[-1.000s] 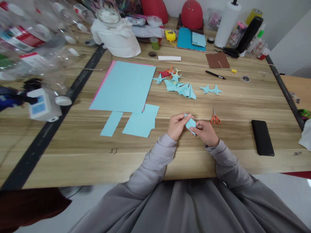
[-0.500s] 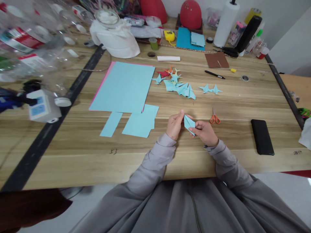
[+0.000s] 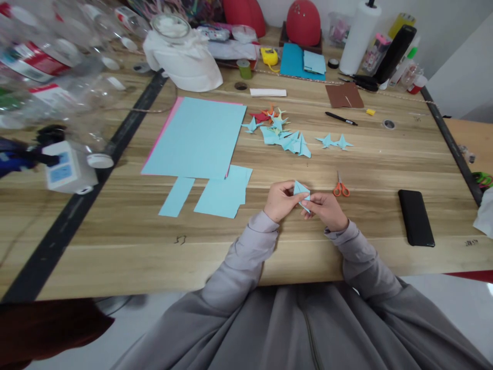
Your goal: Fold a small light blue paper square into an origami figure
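Observation:
A small folded light-blue paper [image 3: 301, 189] is held between my two hands above the wooden table. My left hand [image 3: 280, 200] pinches it from the left, the thumb lying across its face. From the right, my right hand [image 3: 326, 209] grips its lower right edge between thumb and fingers. Part of the paper is hidden under the thumbs. Orange-handled scissors [image 3: 341, 189] lie just beyond my right hand. Farther back are folded blue paper pieces [image 3: 296, 143], a group of coloured paper cranes [image 3: 276, 121] and two small blue folded figures [image 3: 342, 142].
Large blue sheets [image 3: 196, 137] lie on the left, with cut blue pieces [image 3: 223, 196] in front. A black phone [image 3: 416, 218] is at the right, a pen [image 3: 341, 118] farther back. Plastic bottles [image 3: 50, 59] crowd the far left; a white roll [image 3: 358, 41] stands at the back.
My left thumb has come down onto the folded paper, and the left fingers have closed around its edge. The paper has shifted slightly in my hands.

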`<state>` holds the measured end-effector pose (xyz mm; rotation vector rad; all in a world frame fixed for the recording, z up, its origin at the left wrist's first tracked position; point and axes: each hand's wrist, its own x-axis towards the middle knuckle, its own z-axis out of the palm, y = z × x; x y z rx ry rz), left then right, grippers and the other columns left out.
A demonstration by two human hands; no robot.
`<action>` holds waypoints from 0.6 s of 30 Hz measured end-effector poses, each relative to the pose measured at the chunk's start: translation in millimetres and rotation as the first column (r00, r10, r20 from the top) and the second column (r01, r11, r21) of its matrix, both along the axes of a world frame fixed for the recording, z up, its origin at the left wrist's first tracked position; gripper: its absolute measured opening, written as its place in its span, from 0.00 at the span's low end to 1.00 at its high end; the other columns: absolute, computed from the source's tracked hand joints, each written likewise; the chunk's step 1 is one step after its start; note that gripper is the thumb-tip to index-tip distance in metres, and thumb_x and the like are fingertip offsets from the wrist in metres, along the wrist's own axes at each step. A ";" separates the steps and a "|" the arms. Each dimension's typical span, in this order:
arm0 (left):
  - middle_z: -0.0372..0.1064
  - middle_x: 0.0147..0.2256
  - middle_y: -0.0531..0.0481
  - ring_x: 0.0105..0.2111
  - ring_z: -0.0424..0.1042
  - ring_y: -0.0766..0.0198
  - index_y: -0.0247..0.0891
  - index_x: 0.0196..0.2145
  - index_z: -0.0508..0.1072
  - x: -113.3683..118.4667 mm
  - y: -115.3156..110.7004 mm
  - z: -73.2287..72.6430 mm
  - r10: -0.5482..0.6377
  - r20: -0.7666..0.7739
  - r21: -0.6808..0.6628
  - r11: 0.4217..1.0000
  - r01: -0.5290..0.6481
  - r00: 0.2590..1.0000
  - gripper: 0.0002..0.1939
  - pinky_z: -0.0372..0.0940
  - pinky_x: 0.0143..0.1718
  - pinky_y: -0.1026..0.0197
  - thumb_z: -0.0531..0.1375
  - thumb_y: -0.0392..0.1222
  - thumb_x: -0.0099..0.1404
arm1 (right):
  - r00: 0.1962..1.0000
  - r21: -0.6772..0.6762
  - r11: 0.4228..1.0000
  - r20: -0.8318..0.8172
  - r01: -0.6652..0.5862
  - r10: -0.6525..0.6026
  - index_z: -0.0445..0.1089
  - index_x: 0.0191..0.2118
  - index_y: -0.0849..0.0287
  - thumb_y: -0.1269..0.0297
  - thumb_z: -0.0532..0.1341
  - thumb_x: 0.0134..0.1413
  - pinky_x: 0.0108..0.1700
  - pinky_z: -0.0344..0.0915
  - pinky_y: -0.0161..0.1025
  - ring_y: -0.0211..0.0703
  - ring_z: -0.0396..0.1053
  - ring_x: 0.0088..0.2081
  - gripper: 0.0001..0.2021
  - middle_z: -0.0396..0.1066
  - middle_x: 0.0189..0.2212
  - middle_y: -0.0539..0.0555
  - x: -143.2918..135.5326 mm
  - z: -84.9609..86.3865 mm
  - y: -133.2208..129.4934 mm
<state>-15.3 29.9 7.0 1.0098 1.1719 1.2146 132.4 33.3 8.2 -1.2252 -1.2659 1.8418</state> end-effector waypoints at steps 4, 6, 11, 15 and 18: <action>0.74 0.25 0.50 0.23 0.68 0.67 0.34 0.30 0.78 0.6 -0.3 0.7 0.035 0.008 0.007 0.999 -0.035 0.999 0.19 0.63 0.23 0.65 0.72 0.47 0.42 | 0.999 -0.038 0.999 -0.028 0.015 -0.016 0.71 0.23 0.62 0.44 0.71 0.31 0.23 0.68 0.33 0.34 0.69 0.17 0.23 0.74 0.18 0.51 -0.6 0.5 -0.7; 0.73 0.24 0.51 0.22 0.67 0.68 0.33 0.29 0.77 0.8 -0.4 1.2 0.027 0.027 -0.003 1.000 -0.027 0.999 0.19 0.62 0.22 0.65 0.72 0.48 0.42 | 0.999 -0.046 0.999 -0.044 0.027 -0.029 0.71 0.24 0.62 0.44 0.71 0.32 0.23 0.68 0.33 0.34 0.69 0.17 0.23 0.74 0.18 0.50 -0.6 1.8 -1.0; 0.72 0.22 0.50 0.21 0.67 0.68 0.33 0.23 0.76 -0.1 -0.4 3.6 0.017 0.037 0.011 1.000 -0.017 0.999 0.17 0.64 0.23 0.64 0.73 0.47 0.40 | 0.997 -0.074 0.996 -0.061 -0.043 0.039 0.72 0.26 0.63 0.48 0.72 0.32 0.24 0.69 0.32 0.35 0.72 0.19 0.22 0.75 0.19 0.51 0.8 3.5 -1.6; 0.70 0.20 0.52 0.19 0.64 0.70 0.34 0.21 0.75 0.0 -0.3 4.9 0.080 0.005 0.047 0.996 -0.080 0.997 0.16 0.63 0.21 0.65 0.73 0.48 0.40 | 0.995 -0.094 0.994 -0.083 -0.056 0.048 0.71 0.26 0.62 0.50 0.73 0.32 0.26 0.71 0.33 0.36 0.73 0.21 0.20 0.76 0.21 0.51 1.3 1.9 -1.5; 0.67 0.18 0.55 0.17 0.62 0.71 0.34 0.21 0.75 0.3 0.3 4.1 0.122 0.003 0.021 0.992 -0.122 0.993 0.16 0.62 0.19 0.65 0.73 0.48 0.39 | 0.993 -0.129 0.990 -0.109 -0.050 0.035 0.72 0.27 0.62 0.51 0.74 0.29 0.27 0.71 0.33 0.36 0.74 0.21 0.21 0.76 0.21 0.51 0.8 1.8 -1.3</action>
